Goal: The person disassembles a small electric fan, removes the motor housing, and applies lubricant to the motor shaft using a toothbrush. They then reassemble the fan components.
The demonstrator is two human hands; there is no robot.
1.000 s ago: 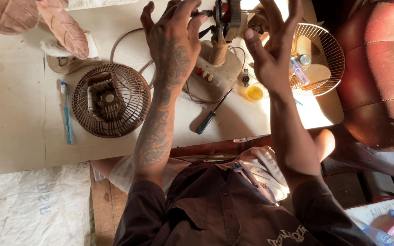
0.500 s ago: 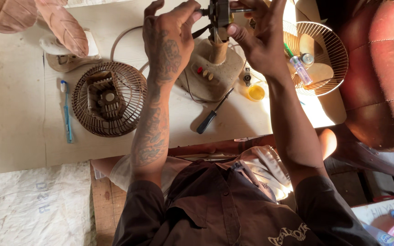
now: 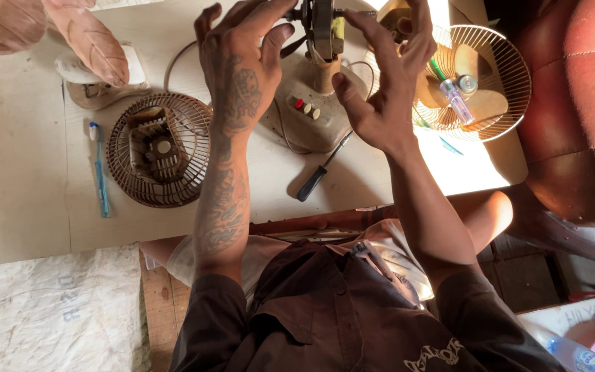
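My left hand (image 3: 242, 76) and right hand (image 3: 387, 89) flank the fan motor (image 3: 325, 27), fingers spread, fingertips just touching it, nothing clasped. It stands upright on the fan base (image 3: 308, 114) between them, shaft running crosswise; both hands equally near.

top edge cuts my fan motor (image 3: 326, 27) and left hand (image 3: 242, 69) fingertips | right hand (image 3: 387, 83) hides my view of its grip | bottle (image 3: 580, 355) cropped at corner
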